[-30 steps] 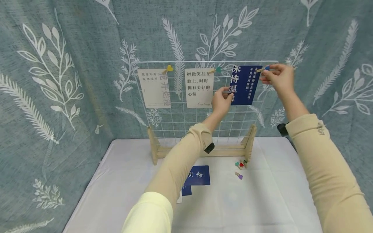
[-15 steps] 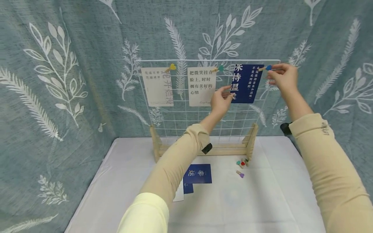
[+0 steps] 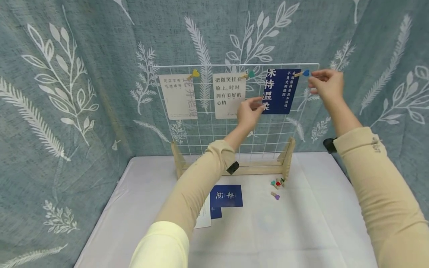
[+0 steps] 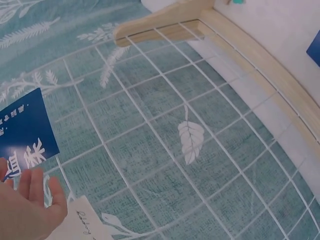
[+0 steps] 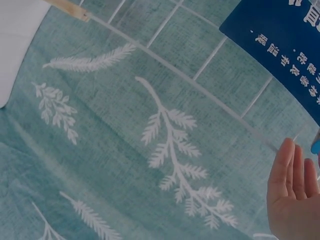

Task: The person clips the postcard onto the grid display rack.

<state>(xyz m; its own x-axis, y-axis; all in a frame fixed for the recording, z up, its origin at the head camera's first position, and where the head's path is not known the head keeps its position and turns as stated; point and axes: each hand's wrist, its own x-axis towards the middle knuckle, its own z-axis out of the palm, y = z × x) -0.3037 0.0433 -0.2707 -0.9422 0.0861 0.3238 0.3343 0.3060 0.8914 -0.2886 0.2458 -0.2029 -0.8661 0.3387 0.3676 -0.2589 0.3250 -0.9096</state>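
A dark blue card with white characters (image 3: pixel 279 93) hangs on the right part of a white wire grid (image 3: pixel 268 139), held at its upper right corner by a wooden clip with a blue heart (image 3: pixel 305 73). My right hand (image 3: pixel 327 86) is just right of that clip, apart from it, fingers loosely bent and holding nothing. At the card's lower left edge is my left hand (image 3: pixel 248 113), its relaxed fingers right at the edge and overlapping the middle white card (image 3: pixel 226 89). In the left wrist view the left fingers (image 4: pixel 36 187) spread loosely before the blue card (image 4: pixel 30 132).
Another white card (image 3: pixel 177 98) hangs at the left by a yellow heart clip (image 3: pixel 195 73); a green heart clip (image 3: pixel 250 74) holds the middle one. The wooden stand (image 3: pixel 254 170) bears the grid. Blue cards (image 3: pixel 231 201) and several loose clips (image 3: pixel 275 195) lie on the white table.
My right hand has let go of the blue heart clip and moved slightly right. The left hand has eased a little left, its fingers loosened at the blue card's edge.
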